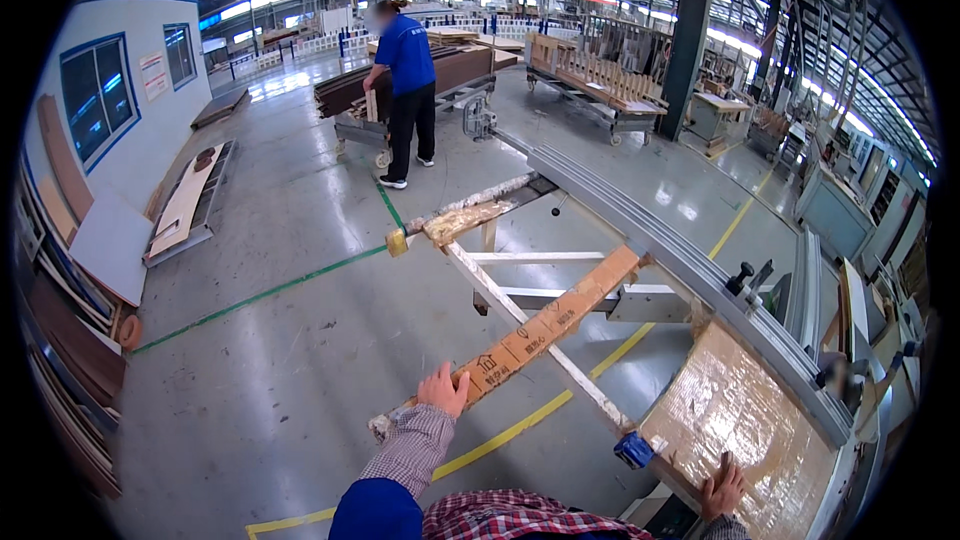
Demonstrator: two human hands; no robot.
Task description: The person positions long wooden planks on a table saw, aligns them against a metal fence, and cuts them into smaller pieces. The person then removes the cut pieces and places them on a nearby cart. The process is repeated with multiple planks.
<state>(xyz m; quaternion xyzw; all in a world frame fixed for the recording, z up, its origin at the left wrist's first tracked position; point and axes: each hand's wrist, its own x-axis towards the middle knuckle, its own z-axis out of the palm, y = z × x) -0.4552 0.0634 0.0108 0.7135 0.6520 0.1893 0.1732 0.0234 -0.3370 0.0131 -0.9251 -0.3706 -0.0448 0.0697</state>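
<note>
My left hand (443, 390) lies on the near end of a cardboard-wrapped bar (550, 325), its fingers stretched out rather than wrapped around it. The bar is brown with dark print and crosses a white metal frame (515, 308). Lower right, my right hand (722, 490) rests with fingers apart on a panel (745, 410) covered in shiny clear tape. A small blue boxy thing (632, 450), perhaps a tape measure, sits at the frame's corner beside the panel. Along the panel's far right side runs a long grey metal rail (660, 230).
A person in a blue top (405, 55) stands ahead at a cart of dark boards (350, 85). Another cart (600, 90) holds upright wooden pieces. Boards (75, 340) lean along the left. A green pillar (690, 40) and machines stand right. Yellow floor tape (510, 435) passes below the frame.
</note>
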